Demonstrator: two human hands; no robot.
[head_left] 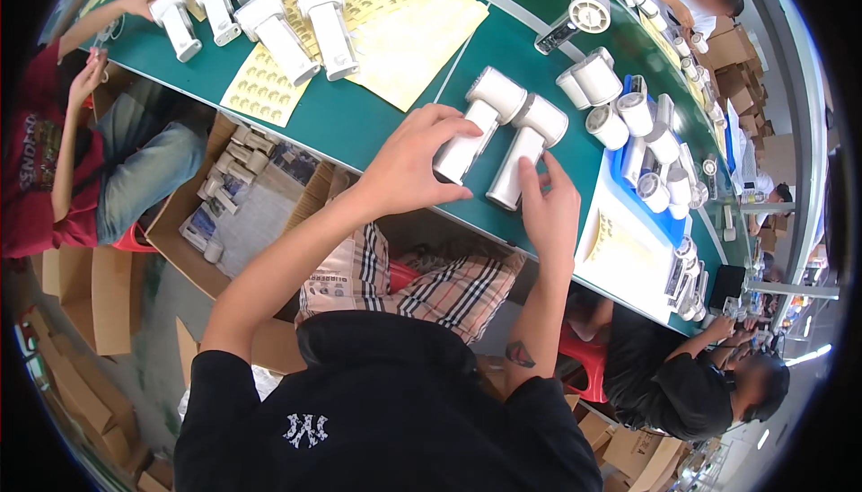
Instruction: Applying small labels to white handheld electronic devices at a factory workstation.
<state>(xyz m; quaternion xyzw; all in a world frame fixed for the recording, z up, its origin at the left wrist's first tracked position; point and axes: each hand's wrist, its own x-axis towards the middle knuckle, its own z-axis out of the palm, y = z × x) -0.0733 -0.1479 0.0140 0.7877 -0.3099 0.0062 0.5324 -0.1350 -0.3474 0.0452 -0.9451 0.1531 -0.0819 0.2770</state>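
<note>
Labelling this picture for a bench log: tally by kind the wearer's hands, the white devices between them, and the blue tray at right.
Hands (left hand, right hand): 2
White devices: 2
Blue tray: 1
Total: 5

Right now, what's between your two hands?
In the head view, two white hammer-shaped devices side by side, one by the left hand, the other by the right hand.

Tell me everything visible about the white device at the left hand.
The device is white and plastic-looking, with a stubby cylindrical head, grey-trimmed at the rim, and a long straight handle. It lies slantwise above the green table, head away from the person. The left hand spans the handle, fingers across it, thumb by its base. Its head sits close beside another's.
</note>
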